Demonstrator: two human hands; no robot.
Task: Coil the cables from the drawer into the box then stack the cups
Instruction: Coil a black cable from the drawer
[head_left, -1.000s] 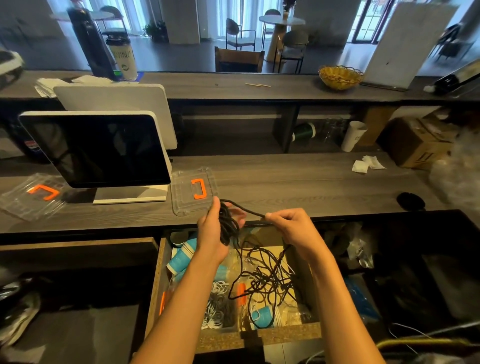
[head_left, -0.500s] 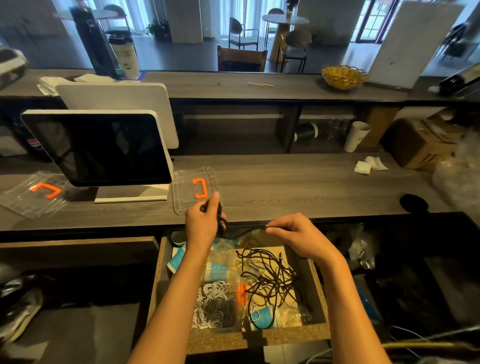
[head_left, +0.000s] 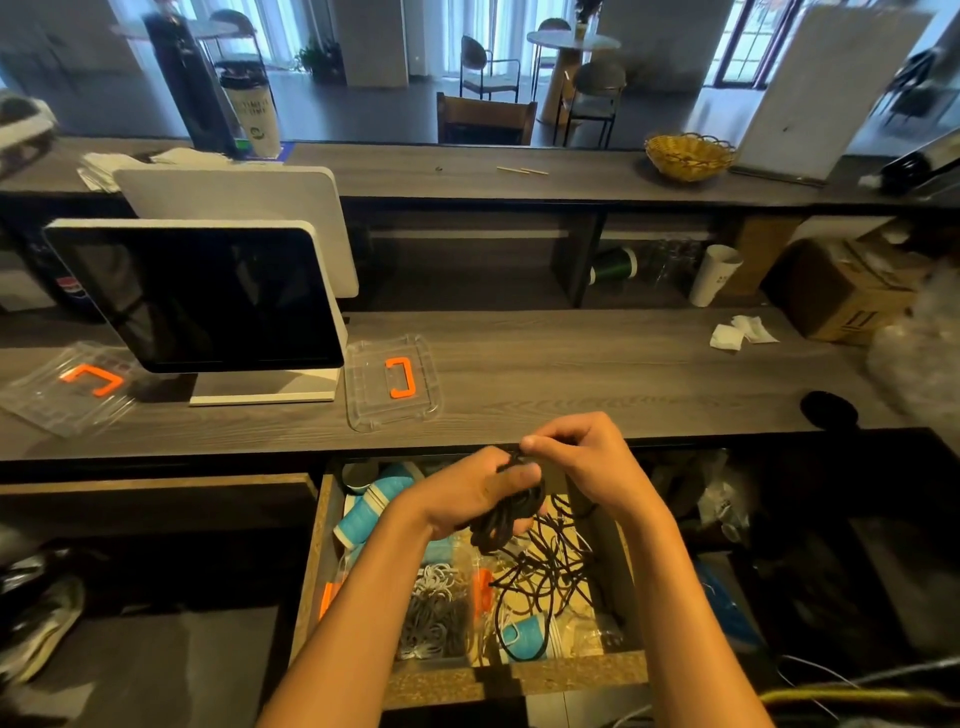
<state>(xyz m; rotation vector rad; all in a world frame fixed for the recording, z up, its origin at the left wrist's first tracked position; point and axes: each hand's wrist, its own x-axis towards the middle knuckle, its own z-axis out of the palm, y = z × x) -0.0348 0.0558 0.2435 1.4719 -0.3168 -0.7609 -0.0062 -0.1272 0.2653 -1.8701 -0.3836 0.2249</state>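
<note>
- The drawer (head_left: 311, 587) stands open at lower centre; in it lie loose black cable strands (head_left: 545, 577), blue cups (head_left: 363, 514) at its upper left, and a clear box (head_left: 441, 613) of white and grey cables.
- Above it, the left hand (head_left: 467, 493) has its grip curled round a black cable coil (head_left: 506, 519).
- The right hand (head_left: 587, 457) pinches the cable just beside the left thumb.
- Beyond, on the table (head_left: 597, 374), lies a clear lid (head_left: 395, 382) with an orange handle, beside a dark monitor (head_left: 202, 296).

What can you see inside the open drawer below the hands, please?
The drawer holds blue cups, a loose black cable and a clear box of white and grey coils. The hands and forearms cover its middle.
</note>
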